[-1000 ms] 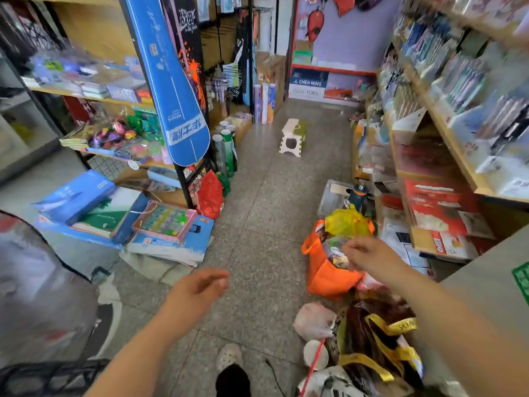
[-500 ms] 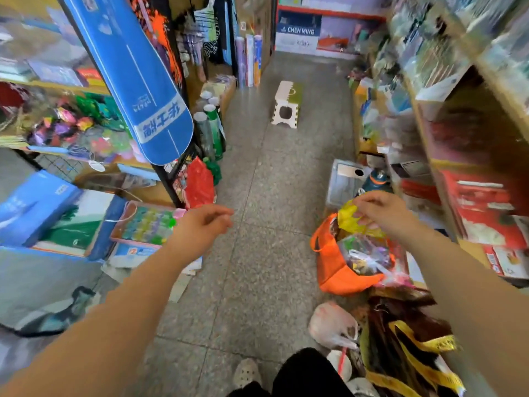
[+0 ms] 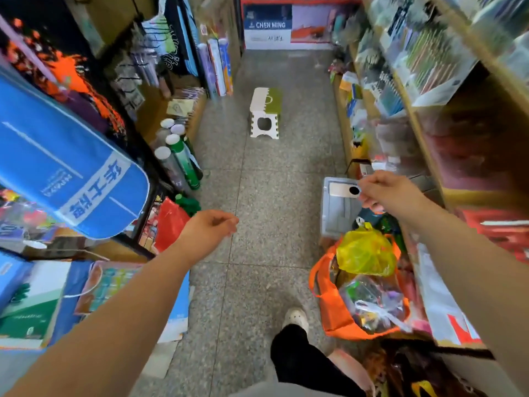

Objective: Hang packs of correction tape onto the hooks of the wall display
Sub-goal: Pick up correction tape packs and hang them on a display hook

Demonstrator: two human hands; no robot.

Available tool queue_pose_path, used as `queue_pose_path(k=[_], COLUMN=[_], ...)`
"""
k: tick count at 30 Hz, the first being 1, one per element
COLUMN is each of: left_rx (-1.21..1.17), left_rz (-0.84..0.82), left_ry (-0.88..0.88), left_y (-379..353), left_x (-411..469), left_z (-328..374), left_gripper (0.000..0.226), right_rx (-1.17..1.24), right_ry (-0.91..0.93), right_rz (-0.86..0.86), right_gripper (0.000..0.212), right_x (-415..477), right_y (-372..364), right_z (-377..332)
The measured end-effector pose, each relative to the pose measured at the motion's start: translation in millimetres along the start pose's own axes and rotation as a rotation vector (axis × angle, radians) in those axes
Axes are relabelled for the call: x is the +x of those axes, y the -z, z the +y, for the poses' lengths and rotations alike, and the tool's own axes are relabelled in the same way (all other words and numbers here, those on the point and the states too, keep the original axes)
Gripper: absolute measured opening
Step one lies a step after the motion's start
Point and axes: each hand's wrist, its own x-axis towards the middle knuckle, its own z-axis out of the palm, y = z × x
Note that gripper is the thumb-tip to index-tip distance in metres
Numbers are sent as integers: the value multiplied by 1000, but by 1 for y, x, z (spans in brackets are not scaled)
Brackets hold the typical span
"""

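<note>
I see no correction tape pack that I can tell apart, and no display hooks. My left hand hangs over the aisle floor with loosely curled fingers and nothing in it. My right hand is raised above a grey plastic bin, its back towards me and its fingers curled under. Whether it pinches anything is hidden. Below it stands an orange bag holding a knotted yellow plastic bag and clear packets of small goods.
Stocked shelves line the right side. A rack with a blue racket cover and shuttlecock tubes lines the left. A white and green folding stool stands mid-aisle ahead. Boxes lie lower left. My foot is on the floor.
My right hand has lifted away from the orange bag and the yellow bag to above the grey bin. The view has moved forward along the aisle, and my left hand has swung forward.
</note>
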Motion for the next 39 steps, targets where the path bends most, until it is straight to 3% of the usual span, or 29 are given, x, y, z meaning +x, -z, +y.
queue_pose_path(k=[6,11,22,28,39], left_rx=[-30,-17,-40,-35,-191], left_rz=[-4,-45,-108,-153,-16], left_ry=[58,65,3,38,15], left_y=[-6,3,62,63,48], left_x=[107,210,460,572,795], left_z=[36,58,134,163,278], left_gripper=[12,24,21,35,18], right_rx=[39,2,30,19,17], right_ry=[-37,-18,-64,-119,-24], right_rz=[-46,-68,9,48,-35], right_gripper=[31,27,23,29,33], right_x=[119,225,431,535,771], right_y=[11,9,15,32,101], right_z=[-46,-90,-178,-198,-253])
